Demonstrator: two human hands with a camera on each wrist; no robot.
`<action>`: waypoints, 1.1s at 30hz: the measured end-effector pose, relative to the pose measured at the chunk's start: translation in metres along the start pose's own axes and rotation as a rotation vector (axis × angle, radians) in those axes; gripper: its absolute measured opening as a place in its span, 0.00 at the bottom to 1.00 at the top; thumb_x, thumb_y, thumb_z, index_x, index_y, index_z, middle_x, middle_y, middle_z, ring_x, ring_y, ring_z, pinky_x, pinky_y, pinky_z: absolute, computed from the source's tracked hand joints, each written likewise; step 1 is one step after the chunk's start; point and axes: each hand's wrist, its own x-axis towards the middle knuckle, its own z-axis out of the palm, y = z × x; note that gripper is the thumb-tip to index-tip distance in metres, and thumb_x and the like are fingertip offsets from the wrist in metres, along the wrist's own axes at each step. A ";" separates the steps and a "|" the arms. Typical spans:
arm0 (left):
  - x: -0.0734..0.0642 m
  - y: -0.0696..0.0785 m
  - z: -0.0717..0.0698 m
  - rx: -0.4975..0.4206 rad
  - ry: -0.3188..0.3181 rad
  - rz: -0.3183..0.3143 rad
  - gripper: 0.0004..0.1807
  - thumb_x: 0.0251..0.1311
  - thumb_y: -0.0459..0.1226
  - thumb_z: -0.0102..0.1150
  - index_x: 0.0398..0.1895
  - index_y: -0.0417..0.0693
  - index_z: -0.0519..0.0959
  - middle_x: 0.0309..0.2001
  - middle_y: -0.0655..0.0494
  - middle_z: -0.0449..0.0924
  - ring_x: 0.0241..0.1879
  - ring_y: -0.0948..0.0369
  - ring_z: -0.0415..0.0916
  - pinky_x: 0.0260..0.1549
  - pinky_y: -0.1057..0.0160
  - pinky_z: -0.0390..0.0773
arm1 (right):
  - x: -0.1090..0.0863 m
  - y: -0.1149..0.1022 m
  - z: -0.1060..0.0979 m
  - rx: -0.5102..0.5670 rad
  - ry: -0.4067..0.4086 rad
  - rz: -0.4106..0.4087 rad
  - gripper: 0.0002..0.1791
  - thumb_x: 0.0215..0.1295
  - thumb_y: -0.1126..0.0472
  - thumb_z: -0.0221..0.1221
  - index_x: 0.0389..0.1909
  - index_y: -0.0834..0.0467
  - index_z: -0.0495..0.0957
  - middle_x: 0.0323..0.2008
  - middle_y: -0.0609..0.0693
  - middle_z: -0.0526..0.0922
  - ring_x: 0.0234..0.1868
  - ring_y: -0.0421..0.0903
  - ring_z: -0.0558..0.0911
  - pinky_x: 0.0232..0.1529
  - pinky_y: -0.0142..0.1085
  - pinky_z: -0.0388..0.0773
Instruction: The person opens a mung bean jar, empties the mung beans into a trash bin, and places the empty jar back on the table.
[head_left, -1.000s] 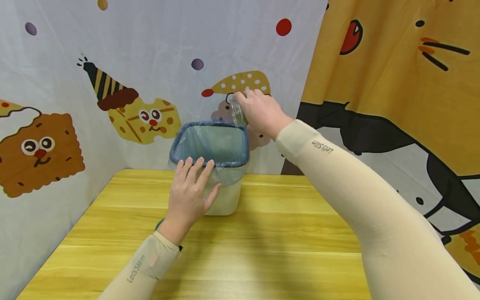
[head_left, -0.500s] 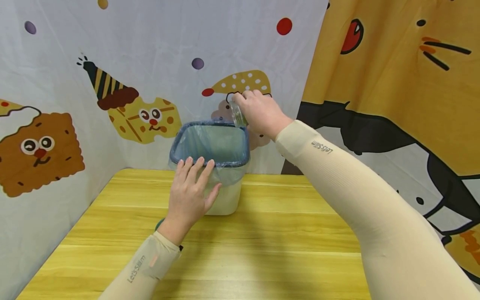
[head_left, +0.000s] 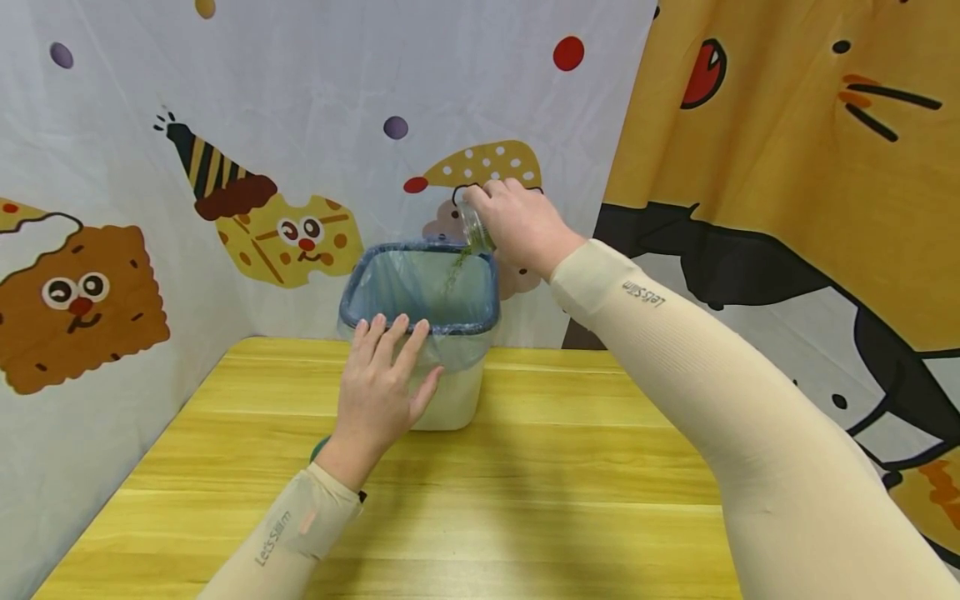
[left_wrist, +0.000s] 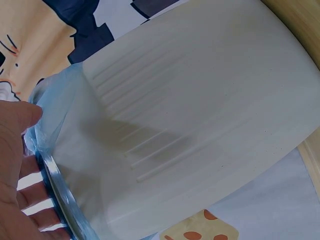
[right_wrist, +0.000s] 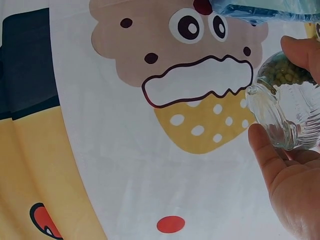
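Note:
A cream bin (head_left: 450, 404), lined with a thin blue plastic bag (head_left: 456, 350), stands toward the back of the table. My left hand (head_left: 375, 392) is at its near side, fingers straight and fingertips at the blue rim (head_left: 465, 329). In the left wrist view the thumb touches the bag over the bin wall (left_wrist: 165, 110). My right hand (head_left: 521, 225) grips a clear glass jar (right_wrist: 280, 107), tipped over the bin's back right corner. Small green beans (right_wrist: 286, 74) lie inside the jar. A thin stream of beans (head_left: 453, 273) falls from its mouth into the bin.
The bin rests on a yellow wood-grain table (head_left: 570, 500). Behind it hangs a white cloth (head_left: 315, 83) printed with cartoon food, and a yellow patterned curtain (head_left: 750, 150) hangs at the right.
A stream of green beans now runs from the jar into the bin, unseen in the earlier frames. Both hands stay in nearly the same place.

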 end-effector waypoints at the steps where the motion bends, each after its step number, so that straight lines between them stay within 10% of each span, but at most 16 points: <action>1: 0.000 0.000 0.000 0.000 0.001 0.000 0.37 0.58 0.50 0.78 0.69 0.43 0.81 0.62 0.35 0.83 0.63 0.32 0.79 0.70 0.33 0.74 | 0.000 0.000 0.000 0.001 0.002 -0.001 0.45 0.66 0.57 0.74 0.80 0.57 0.61 0.71 0.61 0.74 0.70 0.61 0.75 0.61 0.55 0.84; 33: -0.001 0.000 0.000 -0.001 0.019 0.005 0.39 0.55 0.49 0.80 0.68 0.43 0.81 0.61 0.34 0.83 0.62 0.31 0.79 0.68 0.33 0.76 | -0.002 -0.004 -0.002 -0.026 0.054 -0.058 0.35 0.75 0.65 0.64 0.79 0.58 0.63 0.73 0.63 0.73 0.69 0.61 0.76 0.63 0.53 0.84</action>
